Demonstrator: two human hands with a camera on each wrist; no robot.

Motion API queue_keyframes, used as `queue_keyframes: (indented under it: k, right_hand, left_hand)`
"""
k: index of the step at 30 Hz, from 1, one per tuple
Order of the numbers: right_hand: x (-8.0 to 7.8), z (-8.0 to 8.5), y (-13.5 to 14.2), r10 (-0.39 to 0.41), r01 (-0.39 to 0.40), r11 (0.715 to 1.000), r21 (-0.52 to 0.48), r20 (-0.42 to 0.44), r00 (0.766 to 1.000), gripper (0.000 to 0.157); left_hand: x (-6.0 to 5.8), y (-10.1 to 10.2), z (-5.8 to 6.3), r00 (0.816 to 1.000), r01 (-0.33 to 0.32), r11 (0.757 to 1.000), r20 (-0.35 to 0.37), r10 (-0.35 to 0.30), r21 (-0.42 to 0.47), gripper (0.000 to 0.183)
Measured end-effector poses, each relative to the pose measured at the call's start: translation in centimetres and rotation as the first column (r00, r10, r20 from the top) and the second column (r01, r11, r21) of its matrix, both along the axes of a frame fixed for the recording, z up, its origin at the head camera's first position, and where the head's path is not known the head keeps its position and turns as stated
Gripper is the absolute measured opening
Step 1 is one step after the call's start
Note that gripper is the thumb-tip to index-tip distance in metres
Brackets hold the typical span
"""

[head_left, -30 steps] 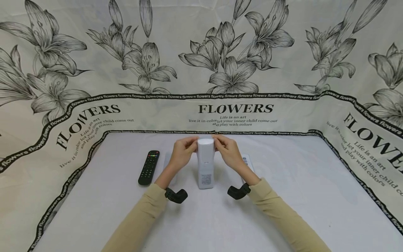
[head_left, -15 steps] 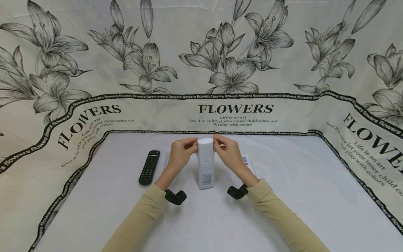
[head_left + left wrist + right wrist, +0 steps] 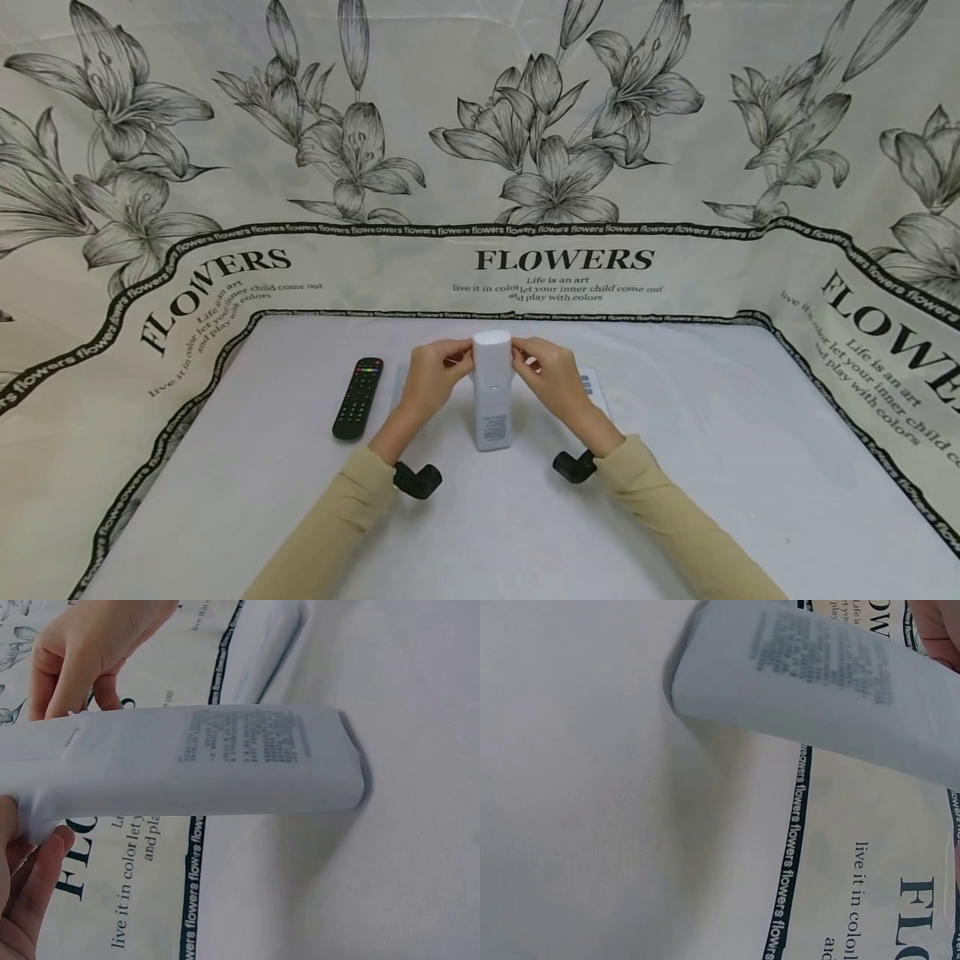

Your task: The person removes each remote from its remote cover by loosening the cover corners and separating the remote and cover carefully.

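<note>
A white remote control [image 3: 492, 408] stands upright on the table, its printed back toward me. In the head view my left hand [image 3: 433, 375] pinches at its left edge near the top. My right hand [image 3: 553, 379] pinches at the opposite edge, at about the same height. The left wrist view shows thin, film-like material [image 3: 36, 825] bulging beside the remote at my left fingertips [image 3: 52, 859]. My right hand [image 3: 97, 652] is across the remote there. The remote's front is hidden.
A black remote [image 3: 357, 398] lies left of my left hand. Behind my right wrist lies a white remote with grey buttons [image 3: 595, 387], partly covered. A pale flat thing [image 3: 397, 385] shows behind my left hand. Flower-printed cloth [image 3: 562, 275] rises at the table's back and sides.
Both hands have slipped slightly lower along the remote's edges. My right wrist has shifted a little to the right. The remote stays upright in nearly the same place.
</note>
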State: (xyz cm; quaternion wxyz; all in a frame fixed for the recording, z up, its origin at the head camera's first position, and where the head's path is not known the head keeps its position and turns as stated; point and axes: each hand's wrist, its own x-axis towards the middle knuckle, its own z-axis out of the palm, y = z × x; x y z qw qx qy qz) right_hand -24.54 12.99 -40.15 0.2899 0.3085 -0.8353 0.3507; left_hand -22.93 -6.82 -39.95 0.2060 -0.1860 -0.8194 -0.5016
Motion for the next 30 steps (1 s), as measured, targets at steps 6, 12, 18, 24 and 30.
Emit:
queue_keyframes:
  k: [6, 12, 18, 24, 30]
  right_hand:
    - [0.3, 0.1, 0.3, 0.061, -0.042, 0.993, -0.111, 0.182, 0.981, 0.018]
    - [0.1, -0.1, 1.0, 0.203, -0.060, 0.957, -0.284, 0.506, 0.839, 0.027]
    - [0.1, -0.3, 1.7, 0.295, -0.073, 0.927, -0.369, 0.592, 0.750, 0.033]
    - [0.7, -0.2, 1.7, 0.323, -0.120, 0.934, -0.337, 0.649, 0.689, 0.038]
    - [1.1, 0.0, 1.4, 0.291, -0.105, 0.945, -0.308, 0.652, 0.701, 0.043]
  left_hand:
    - [0.2, 0.0, -0.5, 0.994, 0.057, 0.993, 0.083, -0.066, 0.107, 0.023]
    - [0.6, -0.2, -1.0, 0.953, 0.103, 0.976, 0.263, -0.152, 0.190, 0.032]
    - [1.2, -0.1, -1.9, 0.926, 0.129, 0.968, 0.323, -0.196, 0.216, 0.046]
    - [2.3, 0.2, -1.7, 0.944, 0.052, 0.962, 0.300, -0.134, 0.267, 0.049]
    - [3.5, 0.4, 0.6, 0.944, 0.044, 0.966, 0.305, -0.124, 0.255, 0.047]
